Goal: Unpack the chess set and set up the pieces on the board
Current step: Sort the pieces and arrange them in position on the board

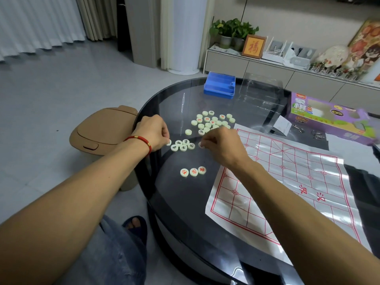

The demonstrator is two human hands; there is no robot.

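While both hands are sorting pieces, the board's still bare.

Left hand [153, 133] pinches a piece at the black-lettered group [182, 145]; right hand [221, 144] has curled fingers on another just beside it. The unsorted pile [212, 121] sits farther out, three red pieces [193, 171] nearer. Slick glass surface [185, 202], so a nudge could probably slide pieces off the left edge. The board [287, 182] lies to the right, long axis running near-left to far-right.

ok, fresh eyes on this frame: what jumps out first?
Both hands meet over the dark round table: the left hand and right hand each pinch a pale disc beside a small black-marked group. Behind them lies a loose pile of pieces, and three red-marked pieces sit nearer. To the right, the red-lined board sheet bears no pieces.
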